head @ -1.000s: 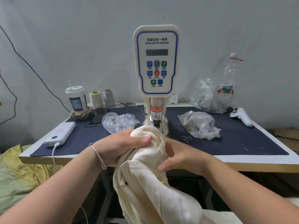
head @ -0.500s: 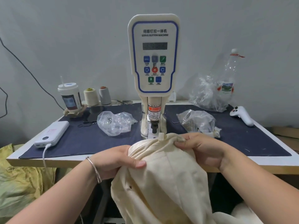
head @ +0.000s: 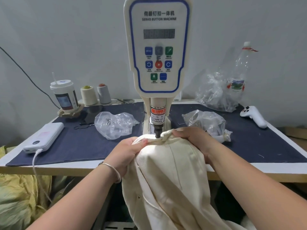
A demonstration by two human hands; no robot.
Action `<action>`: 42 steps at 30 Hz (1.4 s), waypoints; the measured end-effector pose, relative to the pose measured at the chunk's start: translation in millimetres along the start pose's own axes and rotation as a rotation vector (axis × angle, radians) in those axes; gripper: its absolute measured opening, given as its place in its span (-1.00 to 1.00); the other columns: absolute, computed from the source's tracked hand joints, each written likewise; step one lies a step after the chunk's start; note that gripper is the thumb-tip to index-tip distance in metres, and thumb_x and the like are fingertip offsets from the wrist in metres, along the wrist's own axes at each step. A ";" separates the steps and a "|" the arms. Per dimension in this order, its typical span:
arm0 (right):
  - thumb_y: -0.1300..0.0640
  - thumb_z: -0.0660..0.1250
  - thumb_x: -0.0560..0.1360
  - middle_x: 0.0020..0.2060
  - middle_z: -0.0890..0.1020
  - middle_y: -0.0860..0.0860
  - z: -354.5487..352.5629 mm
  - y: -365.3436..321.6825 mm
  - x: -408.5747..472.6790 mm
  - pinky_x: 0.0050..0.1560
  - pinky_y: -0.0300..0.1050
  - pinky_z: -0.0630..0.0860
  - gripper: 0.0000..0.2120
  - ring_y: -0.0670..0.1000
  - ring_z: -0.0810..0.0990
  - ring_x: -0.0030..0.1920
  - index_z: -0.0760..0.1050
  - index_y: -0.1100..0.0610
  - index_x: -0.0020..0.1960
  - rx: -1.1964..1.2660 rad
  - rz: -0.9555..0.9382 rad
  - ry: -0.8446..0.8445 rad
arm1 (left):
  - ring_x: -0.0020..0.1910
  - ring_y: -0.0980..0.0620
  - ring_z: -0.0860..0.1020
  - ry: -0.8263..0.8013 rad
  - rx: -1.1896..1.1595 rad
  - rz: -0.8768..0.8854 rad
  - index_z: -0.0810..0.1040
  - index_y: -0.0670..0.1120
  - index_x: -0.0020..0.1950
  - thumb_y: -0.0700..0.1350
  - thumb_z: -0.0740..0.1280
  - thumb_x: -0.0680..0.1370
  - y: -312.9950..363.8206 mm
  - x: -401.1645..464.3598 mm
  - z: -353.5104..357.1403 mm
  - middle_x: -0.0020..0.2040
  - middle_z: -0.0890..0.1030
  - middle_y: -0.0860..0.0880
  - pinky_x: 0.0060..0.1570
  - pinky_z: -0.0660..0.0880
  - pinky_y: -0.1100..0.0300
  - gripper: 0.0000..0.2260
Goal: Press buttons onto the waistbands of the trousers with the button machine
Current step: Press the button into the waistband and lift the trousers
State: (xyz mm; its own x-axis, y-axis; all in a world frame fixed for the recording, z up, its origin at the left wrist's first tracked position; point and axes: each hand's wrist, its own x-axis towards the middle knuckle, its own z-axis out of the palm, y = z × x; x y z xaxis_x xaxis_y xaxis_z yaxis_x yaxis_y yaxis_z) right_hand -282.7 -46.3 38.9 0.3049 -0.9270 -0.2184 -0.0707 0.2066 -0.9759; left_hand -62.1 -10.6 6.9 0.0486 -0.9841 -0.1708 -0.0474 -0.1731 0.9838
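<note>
Head view looks down on a white button machine (head: 158,47) standing at the middle of the tabletop (head: 282,165), its panel lettered "SERVO BUTTON MACHINE"; cream trousers (head: 169,180) hang from the front edge of the tabletop, their bunched top edge drawn up under the machine's dark press head (head: 157,130), which touches the cloth; the left hand (head: 127,151) has its grip closed on the fabric just left of the press head, thumb on top and fingers curled beneath; the right hand (head: 194,140) has its grip closed over the fabric just right of the press head, fingers bent down across the fold; a thin metal bracelet (head: 113,170) circles the left wrist; a dark blue mat (head: 79,146) covers most of the tabletop; a clear plastic bag (head: 114,123) with small metal pieces lies left of the machine, and another clear bag (head: 204,122) lies right of it, partly behind the right hand; a white power bank (head: 44,136) with a white cable sits near the left edge; a lidded cup (head: 64,95) with a straw and two thread cones (head: 96,95) stand at the back left; a crumpled plastic bottle (head: 239,73) and a white controller (head: 253,117) sit at the back right.
</note>
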 end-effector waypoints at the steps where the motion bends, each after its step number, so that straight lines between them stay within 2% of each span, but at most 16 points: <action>1: 0.11 0.30 0.56 -0.11 0.71 0.09 0.6 2.1 3.1 -0.19 -0.19 0.52 -0.79 0.03 0.66 -0.10 0.64 0.20 0.05 -0.143 -0.025 0.040 | -0.21 -0.02 0.56 0.051 0.109 0.015 0.65 -0.20 0.01 -0.01 0.34 0.59 -2.7 5.5 -1.0 -0.16 0.67 -0.14 -0.16 0.45 0.13 -0.75; 2: 0.08 0.30 0.56 -0.11 0.71 0.05 1.1 5.3 6.1 -0.15 -0.19 0.48 -0.79 0.00 0.65 -0.09 0.64 0.16 0.05 -0.269 -0.053 0.067 | -0.22 -0.01 0.53 0.097 0.215 0.034 0.64 -0.22 -0.01 0.01 0.32 0.60 -5.8 9.5 -1.9 -0.19 0.64 -0.11 -0.15 0.42 0.12 -0.71; 4: 0.02 0.30 0.55 -0.15 0.70 0.06 3.6 9.9 11.8 -0.13 -0.19 0.44 -0.77 -0.04 0.62 -0.13 0.64 0.15 -0.01 -0.368 -0.089 0.081 | -0.23 0.02 0.48 0.150 0.308 0.094 0.60 -0.26 -0.04 0.04 0.31 0.60 -11.2 13.4 -3.4 -0.23 0.59 -0.10 -0.16 0.38 0.11 -0.66; 7: -0.04 0.29 0.54 -0.32 0.55 0.12 4.5 10.7 24.0 -0.31 -0.25 0.31 -0.67 -0.06 0.46 -0.30 0.47 0.21 -0.23 -0.533 -0.204 0.151 | -0.29 0.03 0.42 0.204 0.321 0.167 0.54 -0.28 -0.13 0.07 0.30 0.59 -12.4 16.1 -4.0 -0.30 0.52 -0.12 -0.23 0.35 0.13 -0.61; 9: -0.04 0.29 0.54 -0.37 0.42 0.08 7.5 11.8 31.4 -0.36 -0.18 0.22 -0.65 -0.05 0.36 -0.35 0.40 0.19 -0.28 -0.655 -0.291 0.219 | -0.31 0.03 0.35 0.233 0.402 0.184 0.48 -0.24 -0.23 0.07 0.30 0.59 -11.7 19.8 -3.5 -0.33 0.43 -0.07 -0.27 0.28 0.13 -0.61; 12: -0.03 0.29 0.56 -0.43 0.41 0.05 11.5 20.8 39.7 -0.36 -0.15 0.23 -0.58 -0.04 0.35 -0.39 0.40 0.26 -0.32 -0.663 -0.368 0.280 | -0.33 0.04 0.30 0.252 0.517 0.188 0.39 -0.11 -0.28 0.07 0.29 0.59 -11.3 25.2 -3.3 -0.34 0.37 -0.05 -0.32 0.24 0.13 -0.66; 14: -0.04 0.25 0.58 -0.48 0.39 -0.02 12.8 25.7 41.9 -0.40 -0.21 0.22 -0.57 -0.06 0.35 -0.42 0.33 0.16 -0.38 -0.677 -0.381 0.314 | -0.34 0.04 0.30 0.244 0.567 0.185 0.37 -0.11 -0.29 0.08 0.28 0.59 -11.3 27.1 -4.5 -0.34 0.38 -0.04 -0.32 0.24 0.13 -0.64; 16: -0.04 0.21 0.60 -0.51 0.36 -0.06 13.2 28.3 44.2 -0.36 -0.14 0.26 -0.55 -0.07 0.34 -0.44 0.25 0.10 -0.40 -0.683 -0.381 0.334 | -0.33 0.04 0.33 0.237 0.579 0.184 0.42 -0.20 -0.26 0.09 0.28 0.59 -12.1 28.7 -6.4 -0.32 0.42 -0.05 -0.32 0.26 0.14 -0.61; 19: 0.00 0.15 0.62 -0.50 0.39 -0.05 14.3 33.6 45.0 -0.28 0.00 0.33 -0.57 0.01 0.39 -0.38 0.25 0.10 -0.40 -0.723 -0.378 0.392 | -0.31 0.04 0.36 0.218 0.583 0.199 0.49 -0.31 -0.14 0.09 0.30 0.58 -12.1 28.9 -7.6 -0.30 0.46 -0.07 -0.29 0.30 0.15 -0.58; 22: 0.05 0.10 0.62 -0.47 0.39 -0.04 14.2 42.5 43.5 -0.28 -0.02 0.29 -0.61 0.03 0.39 -0.34 0.21 0.09 -0.37 -0.749 -0.377 0.475 | -0.30 0.03 0.39 0.197 0.617 0.236 0.53 -0.28 -0.11 0.06 0.31 0.57 -12.5 27.4 -7.0 -0.27 0.53 -0.12 -0.25 0.34 0.13 -0.62; 25: 0.07 0.07 0.62 -0.39 0.45 -0.05 13.1 48.5 41.2 -0.20 0.00 0.36 -0.69 0.05 0.44 -0.27 0.27 0.08 -0.30 -0.733 -0.357 0.505 | -0.31 0.02 0.38 0.195 0.652 0.264 0.48 -0.26 -0.18 0.05 0.31 0.57 -13.8 26.1 -6.3 -0.32 0.49 -0.08 -0.26 0.33 0.11 -0.64; 28: 0.11 0.04 0.62 -0.25 0.55 -0.02 13.8 51.3 39.6 -0.08 0.00 0.41 -0.78 0.08 0.50 -0.14 0.39 0.11 -0.13 -0.729 -0.329 0.538 | -0.34 0.03 0.36 0.191 0.724 0.284 0.38 -0.16 -0.28 0.04 0.29 0.59 -15.7 26.0 -4.9 -0.37 0.43 0.00 -0.33 0.27 0.14 -0.65; 31: 0.09 0.03 0.62 -0.21 0.54 -0.04 17.8 52.6 38.9 -0.10 -0.04 0.36 -0.82 0.07 0.49 -0.12 0.36 0.10 -0.06 -0.773 -0.308 0.551 | -0.36 0.05 0.36 0.213 0.792 0.301 0.30 -0.09 -0.33 0.03 0.28 0.60 -15.8 25.9 -4.7 -0.38 0.41 0.01 -0.37 0.22 0.16 -0.63; 36: 0.09 0.03 0.63 -0.18 0.52 -0.03 18.9 52.9 40.2 -0.11 -0.07 0.30 -0.86 0.05 0.43 -0.14 0.32 0.07 -0.04 -0.812 -0.283 0.559 | -0.33 0.03 0.36 0.212 0.891 0.294 0.30 -0.09 -0.31 0.06 0.25 0.61 -14.8 25.1 -2.4 -0.34 0.44 -0.01 -0.37 0.21 0.16 -0.63; 42: 0.10 0.04 0.62 -0.19 0.50 -0.05 18.2 53.7 41.6 -0.12 -0.07 0.30 -0.87 0.04 0.43 -0.14 0.32 0.07 -0.05 -0.786 -0.285 0.561 | -0.22 -0.09 0.42 0.199 1.077 0.265 0.30 -0.03 -0.27 0.09 0.15 0.64 -15.0 27.2 5.6 -0.27 0.46 0.00 -0.24 0.30 0.06 -0.67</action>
State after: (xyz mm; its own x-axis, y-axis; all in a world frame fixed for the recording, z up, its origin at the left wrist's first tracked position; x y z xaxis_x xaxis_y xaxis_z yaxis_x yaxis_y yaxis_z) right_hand -256.5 -68.0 -22.7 -0.0683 -0.9649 0.2535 -0.7334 -0.1237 -0.6685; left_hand -65.6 -35.0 -12.8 0.0625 -0.9877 0.1432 -0.9116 0.0019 0.4110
